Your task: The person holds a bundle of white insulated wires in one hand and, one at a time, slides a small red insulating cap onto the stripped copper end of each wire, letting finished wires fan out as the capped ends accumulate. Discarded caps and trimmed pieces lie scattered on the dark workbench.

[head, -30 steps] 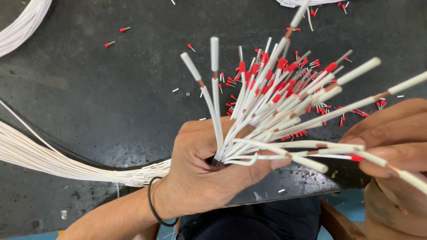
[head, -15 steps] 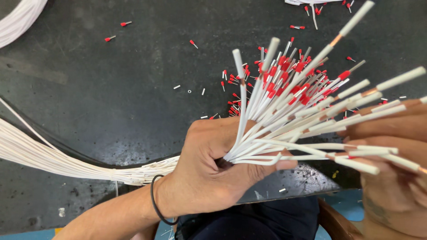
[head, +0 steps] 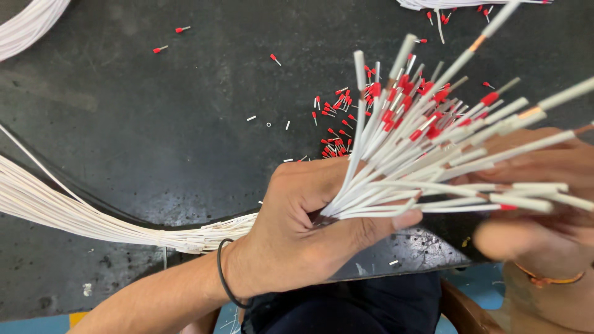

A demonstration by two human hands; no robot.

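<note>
My left hand (head: 297,229) is clenched around a thick bundle of white wires (head: 427,154) whose ends fan out up and to the right. Many ends carry red ferrules, others show bare copper tips. The rest of the bundle (head: 93,216) trails off to the left across the dark table (head: 154,124). My right hand (head: 544,210) is at the right edge, under and among the fanned tips, its fingers touching several wire ends; it is blurred, and what it pinches is unclear.
Loose red ferrules (head: 334,124) lie scattered on the table behind the fan, with a few more at the upper left (head: 167,38). More white wire lies at the top left corner (head: 25,28) and top right (head: 445,5). The table's near edge runs just under my hands.
The fanned wires and both hands have shifted slightly right and up in view. My right hand's fingers have moved among the tips. My left hand's grip is unchanged.
</note>
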